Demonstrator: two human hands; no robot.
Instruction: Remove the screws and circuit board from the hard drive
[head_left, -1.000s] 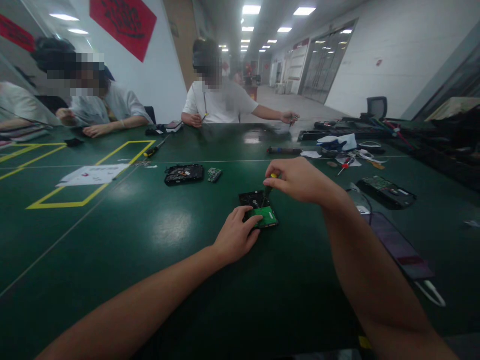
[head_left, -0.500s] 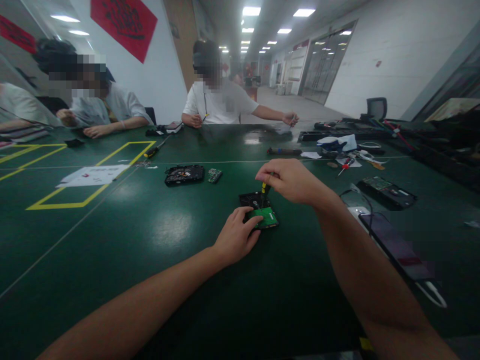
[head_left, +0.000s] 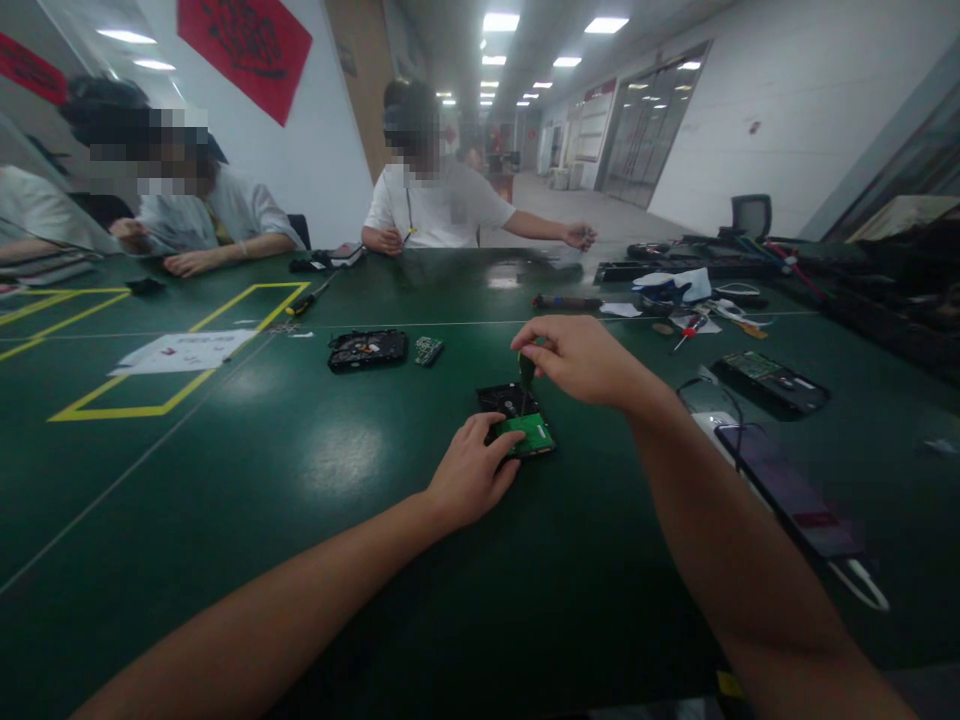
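A hard drive (head_left: 489,398) with a green circuit board (head_left: 534,434) lies on the dark green table in front of me. My left hand (head_left: 474,465) is closed on the drive's near left side, fingertips resting on the board. Above it, my right hand (head_left: 574,360) grips the handle of a screwdriver (head_left: 527,372) between thumb and fingers. The screwdriver stands upright, its shaft pointing down at the board's far edge; whether the tip sits in a screw is too small to tell.
Another hard drive (head_left: 367,350) and a loose circuit board (head_left: 429,350) lie to the left. At the right are a third drive (head_left: 771,383), a phone (head_left: 787,490) with a cable, and a red screwdriver (head_left: 688,332). A yellow-handled screwdriver (head_left: 300,303) lies farther back. Several people sit across the table.
The screwdriver handle has turned in my right hand, showing a dark side where yellow showed before. My left hand stays in place on the drive.
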